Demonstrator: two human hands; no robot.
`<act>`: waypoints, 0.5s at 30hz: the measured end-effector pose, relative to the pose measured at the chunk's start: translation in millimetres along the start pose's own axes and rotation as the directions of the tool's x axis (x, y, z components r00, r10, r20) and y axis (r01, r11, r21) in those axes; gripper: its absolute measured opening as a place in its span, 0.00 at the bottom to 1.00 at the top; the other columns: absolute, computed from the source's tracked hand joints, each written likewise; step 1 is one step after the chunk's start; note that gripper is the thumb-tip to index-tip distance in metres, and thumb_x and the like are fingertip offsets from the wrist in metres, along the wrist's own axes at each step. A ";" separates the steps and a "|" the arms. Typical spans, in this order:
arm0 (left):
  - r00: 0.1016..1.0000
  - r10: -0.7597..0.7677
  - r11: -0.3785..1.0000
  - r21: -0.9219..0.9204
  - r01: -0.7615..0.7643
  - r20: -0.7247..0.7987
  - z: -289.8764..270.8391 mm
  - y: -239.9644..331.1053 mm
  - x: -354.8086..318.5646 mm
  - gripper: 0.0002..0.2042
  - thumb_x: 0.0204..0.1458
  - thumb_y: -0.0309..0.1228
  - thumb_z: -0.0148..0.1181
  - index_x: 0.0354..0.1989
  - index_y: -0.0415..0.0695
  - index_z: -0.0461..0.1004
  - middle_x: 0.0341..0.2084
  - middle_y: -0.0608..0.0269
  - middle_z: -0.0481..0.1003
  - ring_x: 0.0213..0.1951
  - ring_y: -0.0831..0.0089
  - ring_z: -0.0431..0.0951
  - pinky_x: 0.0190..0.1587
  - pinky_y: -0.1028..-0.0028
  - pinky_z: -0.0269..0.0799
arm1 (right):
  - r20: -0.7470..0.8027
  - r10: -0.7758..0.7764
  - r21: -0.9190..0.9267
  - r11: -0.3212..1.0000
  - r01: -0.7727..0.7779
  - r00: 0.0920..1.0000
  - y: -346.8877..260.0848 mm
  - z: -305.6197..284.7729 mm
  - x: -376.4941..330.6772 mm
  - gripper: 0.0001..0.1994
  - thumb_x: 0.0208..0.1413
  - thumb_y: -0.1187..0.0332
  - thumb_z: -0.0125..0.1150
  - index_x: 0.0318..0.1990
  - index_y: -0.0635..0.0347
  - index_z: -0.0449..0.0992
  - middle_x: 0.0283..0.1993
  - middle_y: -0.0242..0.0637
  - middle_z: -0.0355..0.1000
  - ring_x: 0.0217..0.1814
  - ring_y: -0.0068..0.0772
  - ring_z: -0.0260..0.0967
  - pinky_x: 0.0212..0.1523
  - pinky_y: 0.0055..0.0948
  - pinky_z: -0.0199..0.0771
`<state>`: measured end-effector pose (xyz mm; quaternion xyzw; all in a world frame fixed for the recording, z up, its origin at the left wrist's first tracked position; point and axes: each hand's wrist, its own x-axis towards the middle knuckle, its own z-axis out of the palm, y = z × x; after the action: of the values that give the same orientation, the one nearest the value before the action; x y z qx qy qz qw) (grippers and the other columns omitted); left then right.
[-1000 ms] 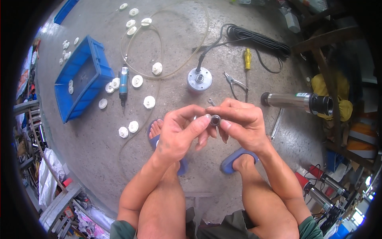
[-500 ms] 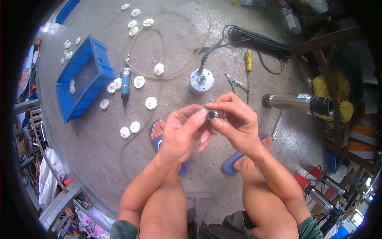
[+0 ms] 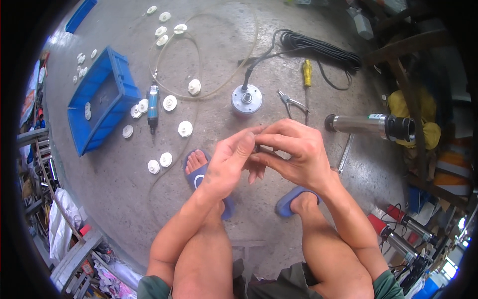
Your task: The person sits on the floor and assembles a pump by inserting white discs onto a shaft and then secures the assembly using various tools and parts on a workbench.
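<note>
Both hands meet in front of me above the floor, between my knees and the motor. My left hand [image 3: 228, 158] pinches a small metal ring [image 3: 257, 148], thumb on top and fingers curled beneath. From the other side my right hand [image 3: 297, 149] grips the same ring between thumb and fingers. Only a dark sliver of it shows; the fingers cover the rest. Just beyond the hands, a round silver motor [image 3: 254, 103] stands upright with a short shaft at its centre and a black cable leaving it.
Left lie a blue air screwdriver [image 3: 153, 108], white plastic impellers [image 3: 185, 129] and a blue bin [image 3: 79, 119]. To the right are pliers [image 3: 291, 103], a yellow-handled screwdriver [image 3: 307, 74], a steel pump cylinder [image 3: 363, 124] and a wrench [image 3: 346, 155]. Coiled black cable [image 3: 323, 47] lies farther back.
The ring has turned in my fingers: its round open face showed before, and now it is mostly covered. My right fingers have closed further over it. The view has shifted slightly.
</note>
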<state>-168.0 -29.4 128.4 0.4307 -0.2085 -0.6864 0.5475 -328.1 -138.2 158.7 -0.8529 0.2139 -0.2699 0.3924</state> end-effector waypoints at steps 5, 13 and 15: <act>0.991 -0.064 0.977 0.212 0.038 0.118 -6.9 -13.5 8.5 0.35 0.73 0.56 0.38 0.65 0.32 0.68 0.33 0.55 0.79 0.28 0.70 0.79 0.26 0.74 0.74 | 0.017 0.000 0.018 1.000 0.000 1.000 18.2 -3.5 -15.5 0.18 0.44 0.73 0.80 0.46 0.59 0.86 0.40 0.38 0.82 0.41 0.39 0.81 0.37 0.34 0.81; 0.976 -0.004 0.849 0.515 0.119 -0.219 -21.6 -41.1 31.4 0.24 0.73 0.47 0.50 0.59 0.34 0.70 0.27 0.64 0.76 0.25 0.77 0.75 0.26 0.77 0.73 | -0.204 0.382 -0.225 0.878 -0.423 0.901 121.2 -29.7 -67.5 0.13 0.51 0.63 0.74 0.39 0.62 0.84 0.35 0.43 0.82 0.34 0.41 0.83 0.37 0.38 0.83; 0.881 0.329 0.643 0.764 0.054 -0.340 -35.3 -47.3 41.3 0.27 0.64 0.44 0.64 0.60 0.33 0.70 0.31 0.60 0.78 0.29 0.76 0.76 0.31 0.75 0.74 | -0.175 0.574 -0.531 0.629 -0.567 0.800 170.6 -39.7 -100.4 0.13 0.50 0.60 0.73 0.35 0.61 0.84 0.36 0.46 0.82 0.39 0.52 0.81 0.42 0.46 0.82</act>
<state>-167.3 -46.5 58.4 0.7470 -0.3749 -0.3727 0.4032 -455.7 -204.8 17.1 -0.8183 0.5394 -0.0522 0.1914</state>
